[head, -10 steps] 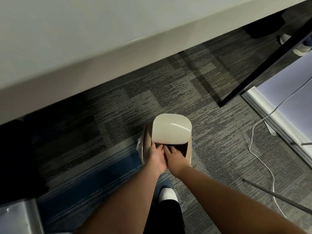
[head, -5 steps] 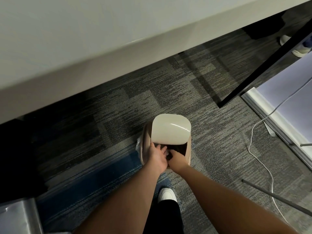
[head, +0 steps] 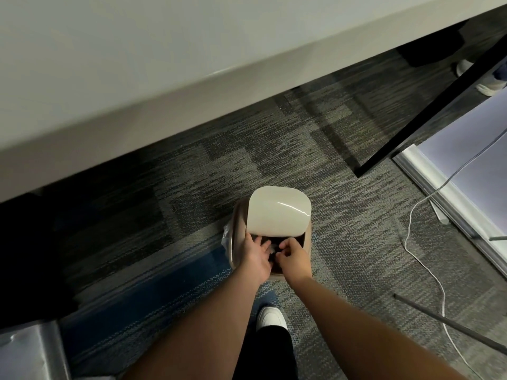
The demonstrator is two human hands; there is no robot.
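Observation:
A small tan waste bin (head: 238,237) stands on the carpet, its cream lid (head: 278,212) tipped up at the far side. The dark opening faces me. A clear plastic liner (head: 226,238) bulges out at the bin's left side. My left hand (head: 256,256) lies over the left rim, fingers spread and reaching into the opening. Over the right part of the opening is my right hand (head: 293,256), fingers curled; they seem to pinch a pale bit of liner between the two hands. What is inside the bin is too dark to see.
A white desk top (head: 137,78) overhangs the floor beyond the bin, with a black leg (head: 428,116) at the right. A white cable (head: 428,270) and a thin dark rod (head: 450,325) lie on the carpet at right. My white shoe (head: 271,318) is just behind the bin.
Both hands were deeper in the opening, fingers down. Now they have drawn back toward the near rim, the right hand's fingers have curled up, and a pale scrap shows between them.

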